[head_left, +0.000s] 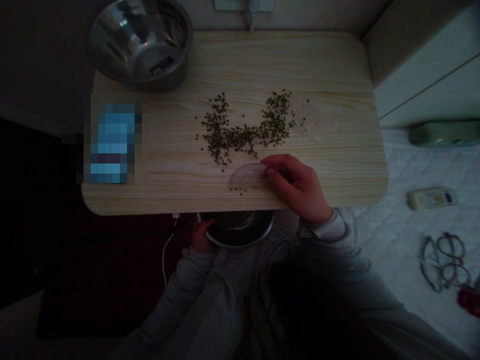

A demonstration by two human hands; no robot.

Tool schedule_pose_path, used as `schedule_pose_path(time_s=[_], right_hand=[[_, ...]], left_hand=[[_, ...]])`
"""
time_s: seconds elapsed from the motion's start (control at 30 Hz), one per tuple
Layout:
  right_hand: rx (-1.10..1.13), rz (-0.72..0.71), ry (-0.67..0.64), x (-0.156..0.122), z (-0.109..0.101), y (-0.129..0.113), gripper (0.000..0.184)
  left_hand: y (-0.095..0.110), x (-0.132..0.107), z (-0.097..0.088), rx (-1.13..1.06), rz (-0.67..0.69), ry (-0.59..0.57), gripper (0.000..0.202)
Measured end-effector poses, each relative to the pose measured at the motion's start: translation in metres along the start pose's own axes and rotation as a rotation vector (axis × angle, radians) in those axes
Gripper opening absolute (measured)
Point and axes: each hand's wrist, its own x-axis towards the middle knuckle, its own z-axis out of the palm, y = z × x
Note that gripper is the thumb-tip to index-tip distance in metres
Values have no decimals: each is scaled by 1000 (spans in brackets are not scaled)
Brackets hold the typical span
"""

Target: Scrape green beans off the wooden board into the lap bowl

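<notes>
My right hand [296,187] rests on the wooden table [187,180] near its front edge, fingers closed on a clear half-round plastic protractor [245,175] that stands on the tabletop. A few dark green beans [237,189] lie just in front of it. A larger scatter of green beans [243,132] spreads across the table's middle, with a pale patch of small light grains [313,120] to its right. My left hand [201,236] grips the rim of a small metal bowl [240,231] held below the table's front edge.
A big steel bowl [140,42] stands at the table's back left corner. A blurred blue rectangle [112,142] lies at the left. To the right, on a white quilted surface, lie a remote [431,198], eyeglasses [444,260] and a green object [444,134]. A white cable [167,252] hangs down.
</notes>
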Motion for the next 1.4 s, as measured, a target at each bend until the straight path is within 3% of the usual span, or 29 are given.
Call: schedule_pose_path(time_s=[0.27,0.5,0.63,0.83,1.03,1.13,1.3,1.4], right_hand=[[2,15,-33,0,-1,-1,22],[66,34,63,-2,1,4,20],[56,53,136,-5,1,6,19],[67,113,178,-29,-4,2,21],[19,131,157,-49,-5,2,23],[-11,119,127,-49,-3,2,25],[-56,83,66,-45,-3,0,25],[-90,55,34,-44,-5,-1,25]], left_hand=[[7,1,6,-43,-63,-30,3],[1,2,1,-20,-14,-29,3],[-5,0,-5,37,83,-4,11],[6,-3,-7,64,107,-75,17],[8,-4,3,38,79,-123,9],[5,-4,7,-8,82,-139,5],[6,-3,11,-114,-50,-180,13],[10,-4,12,-103,-39,-165,10]])
